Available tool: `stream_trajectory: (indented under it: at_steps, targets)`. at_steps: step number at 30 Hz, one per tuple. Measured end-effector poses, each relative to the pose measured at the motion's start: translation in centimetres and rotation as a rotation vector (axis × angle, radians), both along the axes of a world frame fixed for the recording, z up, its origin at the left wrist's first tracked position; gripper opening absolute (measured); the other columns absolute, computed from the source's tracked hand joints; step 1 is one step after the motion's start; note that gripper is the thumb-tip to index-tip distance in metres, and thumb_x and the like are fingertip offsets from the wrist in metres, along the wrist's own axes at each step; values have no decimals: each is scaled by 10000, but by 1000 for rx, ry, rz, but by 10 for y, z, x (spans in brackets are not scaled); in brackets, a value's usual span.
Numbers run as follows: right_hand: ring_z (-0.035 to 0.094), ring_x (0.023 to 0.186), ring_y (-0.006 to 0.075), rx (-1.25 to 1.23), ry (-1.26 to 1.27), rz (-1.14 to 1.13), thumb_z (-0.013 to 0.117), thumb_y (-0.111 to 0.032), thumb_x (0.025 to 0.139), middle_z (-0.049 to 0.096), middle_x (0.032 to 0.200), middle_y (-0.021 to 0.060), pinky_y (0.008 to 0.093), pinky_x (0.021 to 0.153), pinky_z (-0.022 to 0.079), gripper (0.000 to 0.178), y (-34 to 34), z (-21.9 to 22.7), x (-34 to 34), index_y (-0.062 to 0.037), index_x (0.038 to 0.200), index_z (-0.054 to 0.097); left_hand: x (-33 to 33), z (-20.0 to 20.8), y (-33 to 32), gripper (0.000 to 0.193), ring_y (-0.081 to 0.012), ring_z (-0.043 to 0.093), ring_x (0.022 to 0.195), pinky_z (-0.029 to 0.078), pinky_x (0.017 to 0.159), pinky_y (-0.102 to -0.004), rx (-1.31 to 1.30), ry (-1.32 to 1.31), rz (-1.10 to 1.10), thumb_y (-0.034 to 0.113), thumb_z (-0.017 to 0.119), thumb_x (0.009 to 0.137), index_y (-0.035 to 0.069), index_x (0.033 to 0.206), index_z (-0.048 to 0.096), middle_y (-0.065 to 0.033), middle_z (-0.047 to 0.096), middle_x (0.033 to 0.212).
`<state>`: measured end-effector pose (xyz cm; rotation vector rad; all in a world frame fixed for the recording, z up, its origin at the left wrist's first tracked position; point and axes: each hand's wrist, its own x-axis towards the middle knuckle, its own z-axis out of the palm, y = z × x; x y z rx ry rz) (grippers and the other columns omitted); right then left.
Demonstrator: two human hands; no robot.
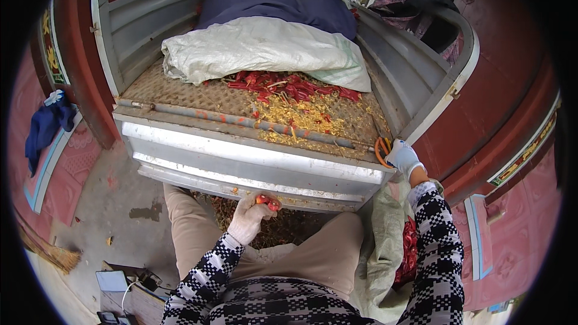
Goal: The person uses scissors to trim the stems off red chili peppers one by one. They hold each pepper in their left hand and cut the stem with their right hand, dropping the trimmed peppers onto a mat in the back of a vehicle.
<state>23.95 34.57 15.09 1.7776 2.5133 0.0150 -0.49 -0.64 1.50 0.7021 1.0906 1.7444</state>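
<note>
Nearest, below the rear edge of the cart bed (147,89), a few red peppers (269,203) are held in the left hand (245,219); its off-white, knitted glove is closed around them, with glossy red skins left showing between the curled fingers. Just outside the cart bed's near right corner, a pale green woven sack (385,238) is slumped in loose folds, and shiny bagged peppers (408,253) are seen at its side. At that same corner, the right hand (404,156), gloved in white and blue, is placed beside orange loops (378,151); its fingers are partly bent, but whether the loops are gripped cannot be told. The cart bed's near edge is faced by a ribbed, silvery metal panel (241,152). On the bed's worn, textured floor, flaky yellow seeds (307,117) are scattered toward the right; farther in, smooth heaped peppers (295,87) with pale stems are partly covered by a crumpled white woven sheet (259,51). Behind it, toward the cart bed's far end, a rounded mound is draped in dark blue cloth (277,3).
</note>
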Motion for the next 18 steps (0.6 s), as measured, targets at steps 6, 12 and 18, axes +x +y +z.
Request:
stream_trajectory:
  at_steps: [6,12,18]
  targets:
    - [655,736,174,-451,792,108,691,-152,772,656,845,113,302,638,523,355,-40,-15,41,68,1040,616,-7,-4,0,291,-178,581,736,461,694,-257,13,-50,21,81,540,729,-49,987,584,-124,623,853]
    - [604,729,137,-1156,912,347,650,-215,870,600,829,46,267,675,494,394,-201,-21,17,34,1163,565,-3,-5,3,267,-114,562,767,448,687,-223,46,-85,37,60,528,761,-27,998,614,-62,628,856]
    - [548,688,74,-1665,797,348,679,-660,773,575,804,11,189,621,425,855,-243,-40,14,37,1246,530,-5,2,3,314,-134,563,834,450,751,-227,42,-89,52,42,526,708,-45,996,615,-66,627,905]
